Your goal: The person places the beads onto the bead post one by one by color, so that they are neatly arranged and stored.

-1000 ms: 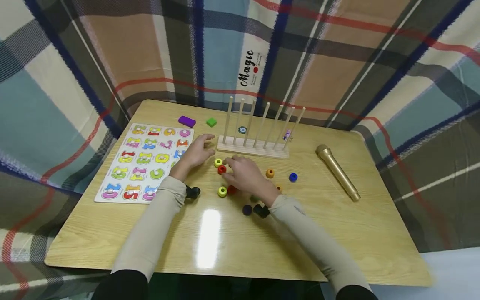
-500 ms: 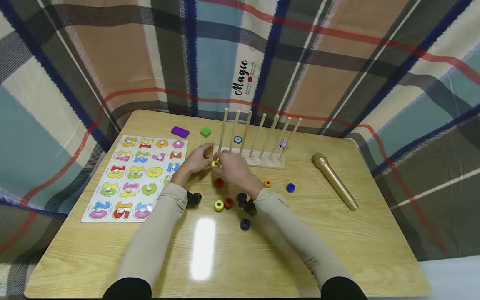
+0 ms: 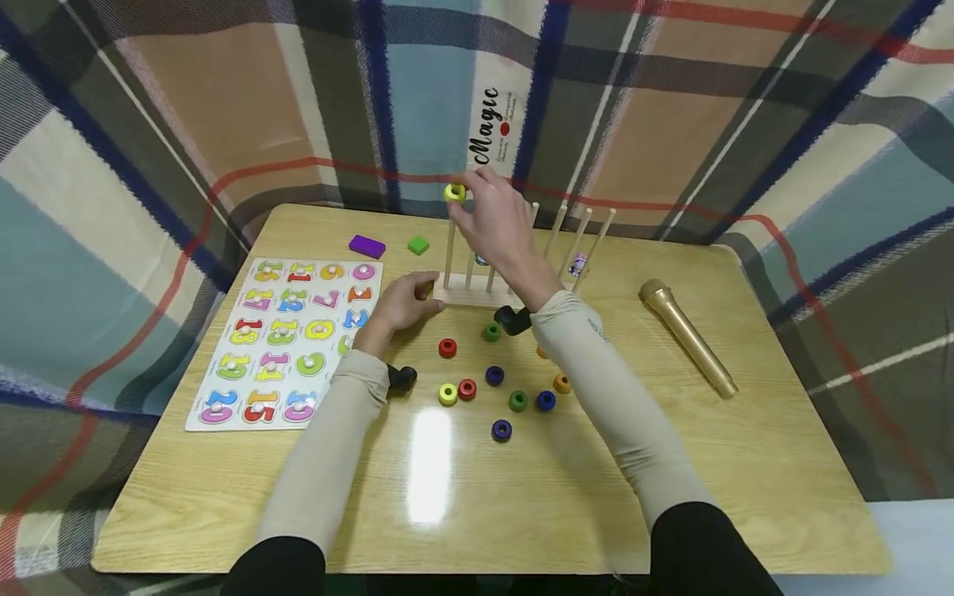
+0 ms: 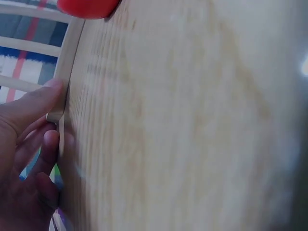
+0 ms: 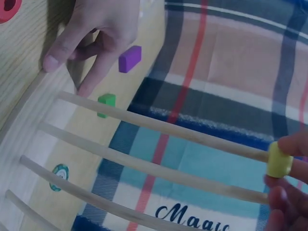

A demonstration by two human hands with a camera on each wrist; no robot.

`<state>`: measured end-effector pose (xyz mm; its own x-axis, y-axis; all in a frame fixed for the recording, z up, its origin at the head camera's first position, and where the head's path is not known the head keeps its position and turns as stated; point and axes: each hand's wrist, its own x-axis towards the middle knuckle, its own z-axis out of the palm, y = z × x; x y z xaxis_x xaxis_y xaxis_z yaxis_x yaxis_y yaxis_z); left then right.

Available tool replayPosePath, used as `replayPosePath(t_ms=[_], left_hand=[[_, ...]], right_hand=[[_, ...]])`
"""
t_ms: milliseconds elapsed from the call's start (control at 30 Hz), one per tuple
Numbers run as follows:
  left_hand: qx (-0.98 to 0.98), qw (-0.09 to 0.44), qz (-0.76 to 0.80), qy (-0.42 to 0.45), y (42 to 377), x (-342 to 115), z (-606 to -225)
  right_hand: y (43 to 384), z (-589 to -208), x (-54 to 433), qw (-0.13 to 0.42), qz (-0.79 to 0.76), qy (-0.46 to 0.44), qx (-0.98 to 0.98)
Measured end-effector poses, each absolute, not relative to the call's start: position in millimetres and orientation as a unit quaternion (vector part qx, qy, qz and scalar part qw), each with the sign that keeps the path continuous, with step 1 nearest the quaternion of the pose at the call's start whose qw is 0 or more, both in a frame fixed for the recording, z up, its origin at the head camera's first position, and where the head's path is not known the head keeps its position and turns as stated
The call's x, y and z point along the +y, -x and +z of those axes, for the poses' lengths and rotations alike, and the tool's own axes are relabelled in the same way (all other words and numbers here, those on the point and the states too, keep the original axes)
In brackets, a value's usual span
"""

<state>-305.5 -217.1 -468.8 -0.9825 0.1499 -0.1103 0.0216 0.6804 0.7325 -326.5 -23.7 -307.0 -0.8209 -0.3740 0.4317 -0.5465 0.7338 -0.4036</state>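
My right hand (image 3: 498,219) pinches a yellow-green bead (image 3: 455,192) at the top of the leftmost peg (image 3: 450,248). The right wrist view has that bead (image 5: 279,160) at the peg's tip, between thumb and fingers; whether the tip has entered its hole cannot be told. The pegs rise from a wooden stand (image 3: 464,291). At the stand's left end my left hand (image 3: 405,305) holds the base, thumb on the near side and fingers behind. Nearer me lie loose beads: red (image 3: 447,348), another yellow-green (image 3: 447,395), blue (image 3: 502,430), green (image 3: 517,401) and orange (image 3: 562,383).
A number puzzle board (image 3: 279,348) lies on the left of the table. Behind are a purple block (image 3: 368,246) and a green block (image 3: 418,245). A gold microphone (image 3: 687,338) lies on the right. A plaid cloth (image 3: 432,99) hangs behind the table.
My right hand picked up the yellow-green bead beside the stand and raised it to the leftmost peg's top. My left hand has moved to the stand's left end.
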Motion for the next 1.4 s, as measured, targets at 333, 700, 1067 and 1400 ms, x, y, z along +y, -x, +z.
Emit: replayPosePath(t_ms=[333, 700, 1067, 1400], left_hand=[[0.913, 0.075, 0.397, -0.053, 314.5, -209.8, -462.1], [0.919, 0.069, 0.386, -0.045, 303.4, -225.9, -469.2], [0.916, 0.063, 0.391, -0.057, 308.4, -219.5, -469.9], [0.920, 0.077, 0.381, -0.062, 310.9, -212.2, -469.1]], right_hand=[[322.7, -303.3, -15.5, 0.148, 0.220, -0.260, -0.929], [217.2, -406.4, 5.8, 0.005, 0.052, -0.525, -0.850], [225.7, -410.0, 9.7, -0.021, 0.116, -0.503, -0.856], [308.1, -314.2, 5.0, 0.164, 0.283, -0.346, -0.880]])
